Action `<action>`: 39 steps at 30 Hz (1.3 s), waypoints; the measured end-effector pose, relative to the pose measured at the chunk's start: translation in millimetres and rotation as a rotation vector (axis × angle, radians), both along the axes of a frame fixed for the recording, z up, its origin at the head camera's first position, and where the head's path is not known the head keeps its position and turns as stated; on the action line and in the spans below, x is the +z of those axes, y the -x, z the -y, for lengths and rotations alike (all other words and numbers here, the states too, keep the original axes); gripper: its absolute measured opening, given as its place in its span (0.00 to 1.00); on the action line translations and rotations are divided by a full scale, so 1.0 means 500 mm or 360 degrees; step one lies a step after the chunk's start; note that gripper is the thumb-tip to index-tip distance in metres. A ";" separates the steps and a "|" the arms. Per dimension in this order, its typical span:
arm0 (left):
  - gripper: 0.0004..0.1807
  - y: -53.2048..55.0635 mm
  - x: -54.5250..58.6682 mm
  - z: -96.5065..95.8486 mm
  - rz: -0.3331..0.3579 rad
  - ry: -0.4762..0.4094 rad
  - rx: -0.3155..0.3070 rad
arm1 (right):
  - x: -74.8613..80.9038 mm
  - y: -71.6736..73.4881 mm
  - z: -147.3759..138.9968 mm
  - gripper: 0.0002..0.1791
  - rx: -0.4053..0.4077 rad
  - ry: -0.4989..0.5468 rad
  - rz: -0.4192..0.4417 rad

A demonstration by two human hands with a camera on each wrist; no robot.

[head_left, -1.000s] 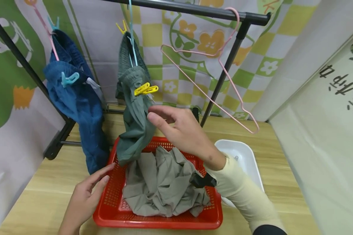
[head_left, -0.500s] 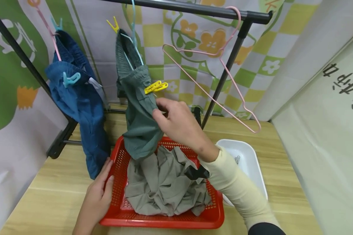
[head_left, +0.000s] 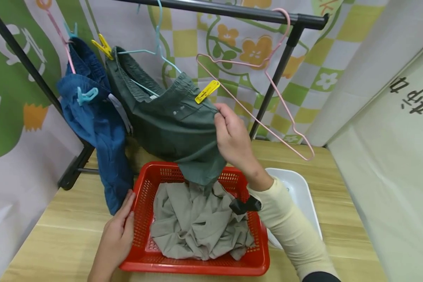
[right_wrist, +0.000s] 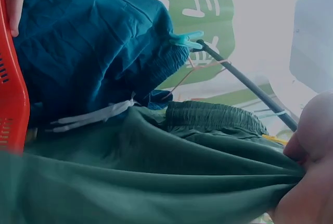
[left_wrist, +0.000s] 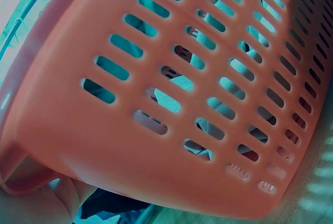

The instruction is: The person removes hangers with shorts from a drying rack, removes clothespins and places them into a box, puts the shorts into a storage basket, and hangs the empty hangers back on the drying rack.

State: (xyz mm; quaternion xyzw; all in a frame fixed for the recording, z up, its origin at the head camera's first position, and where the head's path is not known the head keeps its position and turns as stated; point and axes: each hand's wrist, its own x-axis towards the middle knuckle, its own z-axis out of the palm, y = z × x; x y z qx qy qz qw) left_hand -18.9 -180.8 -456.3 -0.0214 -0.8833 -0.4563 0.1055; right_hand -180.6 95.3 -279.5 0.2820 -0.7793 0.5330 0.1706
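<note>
Blue pants [head_left: 109, 125] hang close on the left; below, a red basket [head_left: 194, 268] meets the straight fingers of the left hand [head_left: 115, 237]. The right hand [head_left: 235, 141] pinches the side of green pants [head_left: 172, 129], elastic-waisted, hanging on a blue hanger [head_left: 158, 39] with yellow clothespins [head_left: 207, 92]. Dark characters [head_left: 417, 102] at right I cannot read.
</note>
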 end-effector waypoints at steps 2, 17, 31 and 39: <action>0.27 0.001 0.002 0.000 0.0020 -0.0008 0.0005 | 0.001 0.002 -0.003 0.16 -0.0022 0.0026 -0.0025; 0.27 0.004 -0.008 0.000 0.0050 -0.0031 -0.0006 | 0.037 -0.001 -0.056 0.16 -0.0078 0.0157 -0.0254; 0.27 0.003 -0.009 0.002 0.0040 0.0024 -0.0009 | 0.026 -0.075 -0.164 0.17 -0.0244 0.0266 -0.0221; 0.27 0.003 -0.009 0.002 0.0003 0.0065 -0.0002 | 0.013 -0.124 -0.230 0.14 -0.0125 0.0612 -0.0093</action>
